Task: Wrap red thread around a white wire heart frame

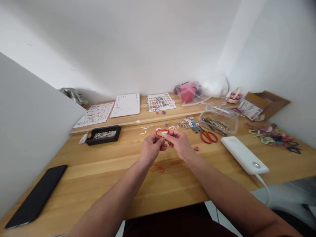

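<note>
Both my hands meet over the middle of the table, their fingertips pinching a small red thread-wrapped outline shape [159, 130] with some white at its inner edge. My left hand [151, 148] grips its left lower side, thumb against fingers. On the opposite side, my right hand [179, 142] is closed on the shape's right end. Loose orange-red thread [161, 169] lies on the wood below the hands. White cut outline pieces [174, 127] rest just beyond the fingers. Red-handled scissors [208, 136] lie to the right, near several small thread spools [190, 123].
A black tray [103, 141] of beads and a glue tube [83, 138] stand left; a black phone [37, 196] lies nearer. Rightward are a clear plastic box [232, 126] of tools, a white power bank [243, 154] and a cardboard box [274, 103]. Pattern sheets [125, 105] lie behind.
</note>
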Action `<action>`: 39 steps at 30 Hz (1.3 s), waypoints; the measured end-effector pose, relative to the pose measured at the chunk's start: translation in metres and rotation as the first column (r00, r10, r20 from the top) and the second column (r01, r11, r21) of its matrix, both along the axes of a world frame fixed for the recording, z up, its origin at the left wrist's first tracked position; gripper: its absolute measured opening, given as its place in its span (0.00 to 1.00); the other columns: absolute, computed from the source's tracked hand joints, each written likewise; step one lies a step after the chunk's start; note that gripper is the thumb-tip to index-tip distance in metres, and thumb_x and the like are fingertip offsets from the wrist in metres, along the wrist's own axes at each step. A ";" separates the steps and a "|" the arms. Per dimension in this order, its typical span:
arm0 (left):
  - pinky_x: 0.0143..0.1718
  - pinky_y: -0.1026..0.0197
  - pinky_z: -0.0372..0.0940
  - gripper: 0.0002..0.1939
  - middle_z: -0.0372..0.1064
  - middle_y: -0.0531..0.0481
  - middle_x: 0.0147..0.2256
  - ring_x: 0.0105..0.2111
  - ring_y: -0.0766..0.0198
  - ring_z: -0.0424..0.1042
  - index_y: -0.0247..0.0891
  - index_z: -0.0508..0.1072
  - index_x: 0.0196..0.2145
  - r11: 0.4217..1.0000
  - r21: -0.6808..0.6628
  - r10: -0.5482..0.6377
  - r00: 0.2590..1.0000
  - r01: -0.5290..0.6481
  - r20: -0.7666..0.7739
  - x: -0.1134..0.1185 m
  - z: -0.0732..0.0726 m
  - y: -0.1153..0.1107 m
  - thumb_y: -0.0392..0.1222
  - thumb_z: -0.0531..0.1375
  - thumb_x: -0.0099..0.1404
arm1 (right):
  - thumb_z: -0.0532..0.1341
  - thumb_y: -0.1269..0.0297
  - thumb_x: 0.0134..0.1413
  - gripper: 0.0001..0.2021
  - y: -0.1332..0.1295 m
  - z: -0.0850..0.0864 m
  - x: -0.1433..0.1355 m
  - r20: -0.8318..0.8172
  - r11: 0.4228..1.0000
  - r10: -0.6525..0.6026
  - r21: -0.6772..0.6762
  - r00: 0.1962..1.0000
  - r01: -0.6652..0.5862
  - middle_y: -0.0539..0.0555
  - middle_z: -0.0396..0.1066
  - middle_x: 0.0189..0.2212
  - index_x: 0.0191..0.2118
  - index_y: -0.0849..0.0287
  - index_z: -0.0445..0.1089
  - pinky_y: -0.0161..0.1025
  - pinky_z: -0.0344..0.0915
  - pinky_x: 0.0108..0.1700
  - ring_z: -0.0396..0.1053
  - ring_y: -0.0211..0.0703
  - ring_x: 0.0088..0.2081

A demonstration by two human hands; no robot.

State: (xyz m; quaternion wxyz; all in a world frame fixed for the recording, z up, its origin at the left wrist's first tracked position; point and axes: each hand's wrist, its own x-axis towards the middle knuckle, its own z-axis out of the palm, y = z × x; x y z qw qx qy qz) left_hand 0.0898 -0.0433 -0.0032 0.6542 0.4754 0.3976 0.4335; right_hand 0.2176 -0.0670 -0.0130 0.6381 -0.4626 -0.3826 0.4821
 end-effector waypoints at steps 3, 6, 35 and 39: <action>0.29 0.66 0.70 0.18 0.71 0.51 0.24 0.23 0.70 0.71 0.32 0.72 0.30 1.000 -0.009 -0.003 1.000 0.003 0.021 0.000 0.001 0.000 0.46 0.72 0.50 | 0.71 0.57 0.41 0.15 0.000 0.002 0.001 -0.017 1.000 -0.005 -0.007 1.000 0.005 0.44 0.61 0.16 0.22 0.59 0.66 0.34 0.50 0.23 0.54 0.31 0.20; 0.31 0.66 0.71 0.19 0.73 0.50 0.26 0.25 0.68 0.73 0.32 0.73 0.31 1.000 0.002 -0.021 0.999 0.021 0.029 -0.002 0.003 -0.001 0.48 0.72 0.50 | 0.70 0.57 0.41 0.15 0.000 0.006 0.000 -0.037 1.000 -0.010 -0.017 0.999 0.009 0.43 0.60 0.16 0.21 0.58 0.65 0.34 0.50 0.23 0.54 0.31 0.19; 0.24 0.68 0.65 0.17 0.68 0.53 0.21 0.21 0.70 0.69 0.33 0.69 0.29 0.999 0.034 -0.013 1.000 0.013 0.007 -0.001 -0.003 0.003 0.48 0.69 0.51 | 0.71 0.61 0.39 0.15 0.000 0.001 -0.003 -0.067 0.999 -0.042 -0.005 0.997 0.042 0.43 0.60 0.14 0.20 0.58 0.63 0.33 0.48 0.22 0.54 0.31 0.18; 0.24 0.68 0.66 0.14 0.69 0.52 0.21 0.21 0.70 0.69 0.33 0.69 0.29 0.999 0.029 -0.025 1.000 0.025 0.001 -0.002 -0.001 0.003 0.45 0.67 0.53 | 0.72 0.59 0.39 0.15 -0.001 0.004 0.000 -0.068 0.999 -0.006 -0.039 0.998 0.004 0.44 0.63 0.15 0.21 0.58 0.65 0.33 0.50 0.22 0.55 0.32 0.18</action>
